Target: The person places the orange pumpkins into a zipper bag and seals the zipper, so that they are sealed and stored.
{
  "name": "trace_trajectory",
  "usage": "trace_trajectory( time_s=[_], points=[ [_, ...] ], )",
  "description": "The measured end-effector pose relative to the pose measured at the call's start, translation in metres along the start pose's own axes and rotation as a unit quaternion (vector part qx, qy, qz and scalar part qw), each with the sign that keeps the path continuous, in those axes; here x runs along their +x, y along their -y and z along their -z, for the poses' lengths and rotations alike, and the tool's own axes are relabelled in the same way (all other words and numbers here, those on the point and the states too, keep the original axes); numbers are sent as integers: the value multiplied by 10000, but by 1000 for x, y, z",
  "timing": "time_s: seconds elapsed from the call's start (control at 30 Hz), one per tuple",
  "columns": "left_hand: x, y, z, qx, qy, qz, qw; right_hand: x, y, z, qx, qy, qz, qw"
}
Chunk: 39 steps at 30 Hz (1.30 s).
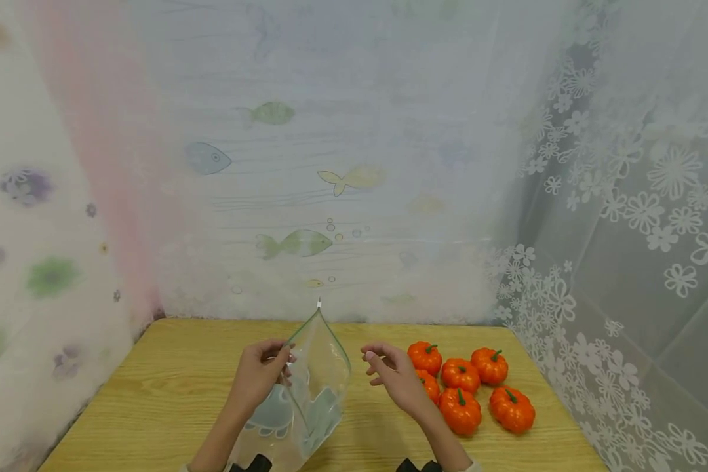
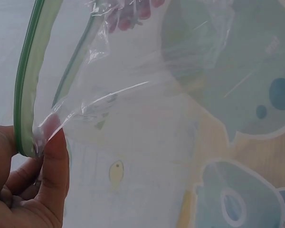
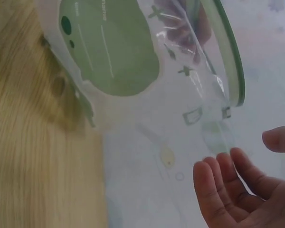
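Note:
A clear zip bag [image 1: 323, 410] with a green seal and pale blue-green printed shapes hangs with its mouth spread, over the wooden table. My left hand [image 1: 261, 372] pinches the bag's rim between thumb and fingers; the left wrist view shows this grip at one end of the green seal [image 2: 24, 95]. On the bag's other side, my right hand [image 1: 396, 379] is apart from it, fingers loosely bent and holding nothing. In the right wrist view, that right hand [image 3: 242, 190] lies below the bag's free corner. Whatever lies inside the bag is hard to make out.
Several small orange pumpkins [image 1: 461, 375] with green stems stand grouped on the table [image 1: 171, 373], right of my right hand. Behind the table hangs a pale sheet [image 1: 389, 131] with printed fish. A curtain with white flowers [image 1: 643, 210] borders the right side.

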<state>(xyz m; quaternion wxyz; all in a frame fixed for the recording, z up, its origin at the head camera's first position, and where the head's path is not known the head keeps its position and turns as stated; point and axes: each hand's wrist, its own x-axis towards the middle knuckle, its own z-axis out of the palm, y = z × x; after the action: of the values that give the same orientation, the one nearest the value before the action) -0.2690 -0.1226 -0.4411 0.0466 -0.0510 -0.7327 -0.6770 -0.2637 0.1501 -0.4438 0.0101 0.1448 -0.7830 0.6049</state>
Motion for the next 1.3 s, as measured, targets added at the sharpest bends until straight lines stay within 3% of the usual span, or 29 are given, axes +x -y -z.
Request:
trace_trajectory(
  time_s=[0.27, 0.63, 0.97, 1.1, 1.3],
  points=[
    [-2, 2, 4, 21, -89, -151, 9998, -10, -30, 17, 97, -671, 127, 9976],
    [-4, 3, 5, -150, -106, -195, 9996, -40, -69, 57, -98, -1850, 297, 9822],
    [-5, 6, 7, -255, -150, -51, 9995, -68, -86, 97, -791, -2708, -514, 9580],
    [-5, 6, 7, -305, -155, -94, 9994, -75, -90, 105, -1049, -2674, -880, 9538],
    [-6, 4, 6, -350, -167, -57, 9992, -82, -94, 113, -1098, -2262, -1176, 9607]
  ],
)
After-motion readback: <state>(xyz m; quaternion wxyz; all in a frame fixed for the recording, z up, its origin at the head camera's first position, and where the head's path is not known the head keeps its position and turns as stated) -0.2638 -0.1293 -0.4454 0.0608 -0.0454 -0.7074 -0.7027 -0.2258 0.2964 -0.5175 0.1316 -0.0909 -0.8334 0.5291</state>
